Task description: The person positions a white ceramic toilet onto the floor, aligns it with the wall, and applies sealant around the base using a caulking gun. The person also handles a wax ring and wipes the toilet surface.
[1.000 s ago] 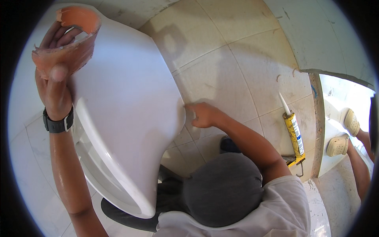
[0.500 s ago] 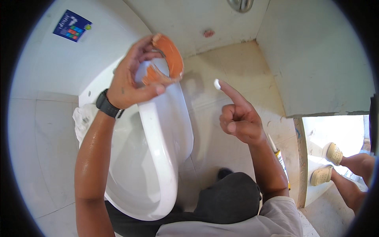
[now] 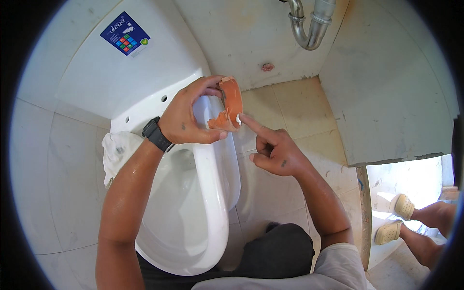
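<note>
A broken piece of orange pipe (image 3: 234, 99), curved and jagged along its edges, is held up over the toilet bowl. My left hand (image 3: 189, 113) grips it, the thumb at its lower edge and the fingers behind its upper part. From the right, my right hand (image 3: 275, 151) points with its index finger stretched out and the other fingers curled, nothing held in it. White paste (image 3: 239, 119) on that fingertip meets the lower right edge of the pipe piece. The white toilet (image 3: 216, 203) stands below my hands.
The toilet tank (image 3: 159, 53) bears a blue sticker (image 3: 125, 34). A white cloth (image 3: 116, 153) lies at the toilet's left side. A metal drain pipe (image 3: 309, 36) hangs at the far wall. Beyond a panel (image 3: 394, 96) at right stands another person in beige clogs (image 3: 388, 233).
My right hand has moved left and its pasted fingertip has come onto the pipe piece's edge. The view has shifted, with the pipe piece now lower and further right in it.
</note>
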A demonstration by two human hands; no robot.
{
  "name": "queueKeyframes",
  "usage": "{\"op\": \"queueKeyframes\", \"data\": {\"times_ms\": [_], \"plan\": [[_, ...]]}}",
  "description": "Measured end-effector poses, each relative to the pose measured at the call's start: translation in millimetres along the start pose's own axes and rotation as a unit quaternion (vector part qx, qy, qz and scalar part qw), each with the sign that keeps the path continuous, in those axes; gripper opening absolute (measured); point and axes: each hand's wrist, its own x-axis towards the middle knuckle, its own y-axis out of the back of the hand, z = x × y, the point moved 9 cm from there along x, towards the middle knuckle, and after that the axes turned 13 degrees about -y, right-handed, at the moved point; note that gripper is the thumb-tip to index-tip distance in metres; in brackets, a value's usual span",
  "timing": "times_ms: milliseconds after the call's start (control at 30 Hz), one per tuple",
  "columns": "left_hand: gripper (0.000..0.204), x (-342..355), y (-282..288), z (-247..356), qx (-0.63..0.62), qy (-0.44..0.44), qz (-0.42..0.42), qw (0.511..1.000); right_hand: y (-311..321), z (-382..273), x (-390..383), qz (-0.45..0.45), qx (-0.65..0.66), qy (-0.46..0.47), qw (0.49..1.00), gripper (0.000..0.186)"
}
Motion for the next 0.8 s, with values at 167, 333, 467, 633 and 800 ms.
{"op": "queueKeyframes", "data": {"times_ms": [167,333,467,633,800], "plan": [[0.095,0.4,0.5,-0.3,0.027,-0.011,-0.008,1.000,15.3,-7.5,4.7,0.054,-0.219,0.078,0.971,0.083],[0.093,3.0,-1.9,2.3,0.038,-0.033,-0.026,0.998,35.4,-13.8,13.0,0.116,-0.363,0.150,0.912,0.071],[0.095,3.0,1.0,1.0,0.009,-0.023,0.006,1.000,47.3,6.4,22.2,0.039,0.001,0.032,0.999,0.063],[0.097,0.3,-0.7,-2.6,-0.013,0.014,-0.001,1.000,16.2,4.2,31.3,-0.064,0.241,0.028,0.968,0.068],[0.097,0.5,1.6,-4.5,-0.070,0.009,0.019,0.997,18.3,-4.7,38.5,0.042,0.012,0.119,0.992,0.074]]}}
